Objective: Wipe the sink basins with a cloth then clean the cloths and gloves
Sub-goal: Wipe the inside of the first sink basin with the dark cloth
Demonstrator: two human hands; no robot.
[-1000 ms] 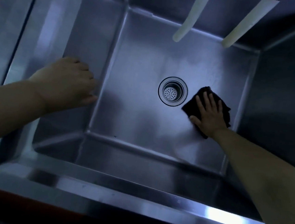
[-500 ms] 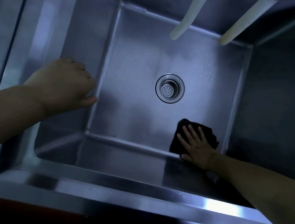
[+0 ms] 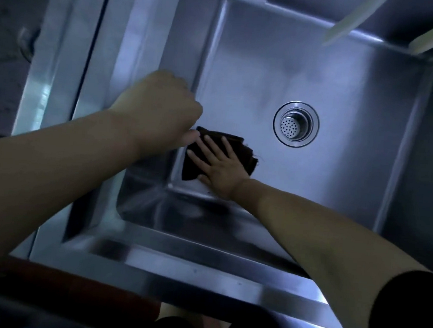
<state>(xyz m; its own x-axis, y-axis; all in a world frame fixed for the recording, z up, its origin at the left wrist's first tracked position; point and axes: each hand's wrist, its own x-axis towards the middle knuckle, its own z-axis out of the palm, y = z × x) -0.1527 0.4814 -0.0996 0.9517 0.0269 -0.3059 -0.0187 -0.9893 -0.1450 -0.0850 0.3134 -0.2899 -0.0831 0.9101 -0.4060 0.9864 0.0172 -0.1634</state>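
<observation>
1. Fingers (image 3: 206,147) of the right hand (image 3: 218,170): straight and spread, lying flat on top of the dark cloth (image 3: 240,150) and pressing it against the floor of the sink basin (image 3: 340,174); the thumb lies at the near side of the cloth.
2. Dark cloth: a folded, brown-black piece, flat on the basin floor near the basin's near-left corner, close to the foot of the left wall; its far and right edges show beyond the fingers.
3. Left hand (image 3: 157,111): seen from the back, over the basin's left wall, with its fingers curled downward; the fingertips are hidden, so whether they hook the wall or merely rest against it cannot be told. Only the thumb tip shows, just beside the cloth's far-left corner.
4. Forearms: both bare, reaching in from the near edge; a dark sleeve (image 3: 412,311) covers the right upper arm.
5. Drain strainer (image 3: 296,123): round, perforated, set in the basin floor to the right of the cloth and apart from it.
6. Two pale tubes (image 3: 351,21) hang over the basin's far-right corner, blurred.
7. Sink rim (image 3: 201,269): a flat steel band along the near edge.
</observation>
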